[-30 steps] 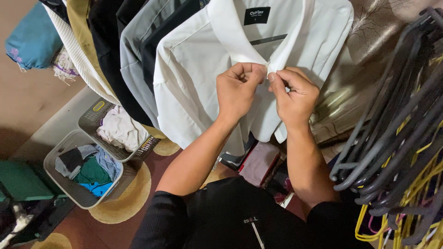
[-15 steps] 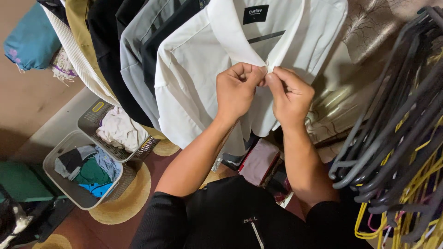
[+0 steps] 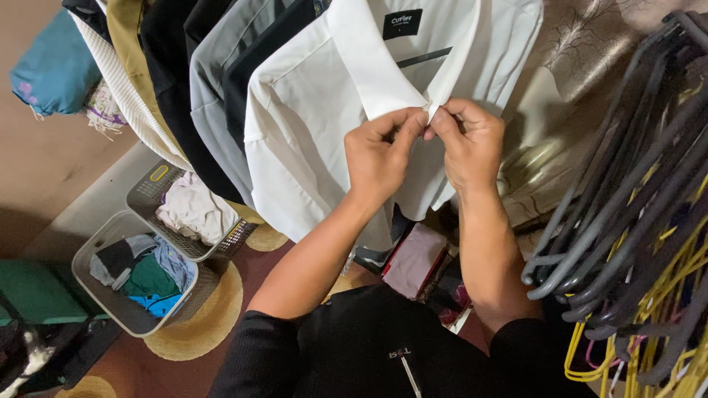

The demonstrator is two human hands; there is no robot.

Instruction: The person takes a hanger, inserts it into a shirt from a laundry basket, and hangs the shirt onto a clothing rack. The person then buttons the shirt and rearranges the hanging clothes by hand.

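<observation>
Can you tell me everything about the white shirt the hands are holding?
The white collared shirt looks like smooth woven cloth. It hangs at the front of a row of hanging clothes, its collar open and a dark label inside the neck. The left hand and right hand pinch its front edges together just below the collar.

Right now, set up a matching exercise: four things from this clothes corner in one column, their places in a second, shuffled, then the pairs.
Things:
1. white shirt
2. grey and yellow hangers
3. laundry baskets
4. blue bundle

Places:
A. top left corner
B. floor at lower left, on round woven mats
C. bunched along the right edge
D. hanging at centre, its front edges pinched by the left hand and right hand

Pairs: 1-D, 2-C, 3-B, 4-A
</observation>
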